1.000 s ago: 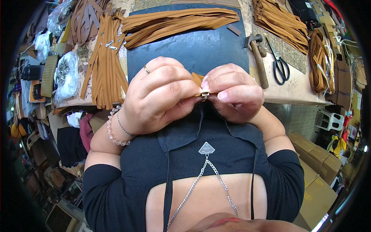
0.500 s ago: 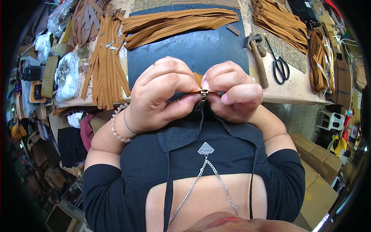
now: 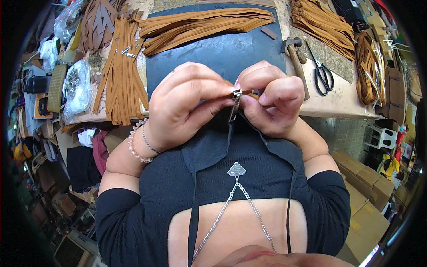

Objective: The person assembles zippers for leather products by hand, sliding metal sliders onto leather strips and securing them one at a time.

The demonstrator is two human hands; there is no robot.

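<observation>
My left hand [image 3: 189,104] and my right hand [image 3: 273,100] meet in front of my chest, above the near edge of the table. Both are closed in a pinch on a brown zipper [image 3: 247,92], one on each side of its metal slider [image 3: 236,93]. From the slider a long metal pull tab [image 3: 233,113] hangs down at a slant. Most of the zipper tape is hidden behind my fingers. Several loose metal zipper sliders [image 3: 127,52] lie on a fan of brown zipper tapes [image 3: 124,84] to the left.
A blue-black mat [image 3: 213,53] carries a long bundle of brown zippers [image 3: 209,26]. To its right lie a wooden-handled hammer [image 3: 297,66], black-handled scissors [image 3: 324,79] and another zipper bundle [image 3: 322,26]. A coiled brown bundle [image 3: 367,66] sits at the far right. Plastic bags [image 3: 78,89] crowd the left.
Both hands have risen slightly, away from my chest, still pinching the zipper. The slider has moved up with them, and its pull tab now shows longer and hangs slanted.
</observation>
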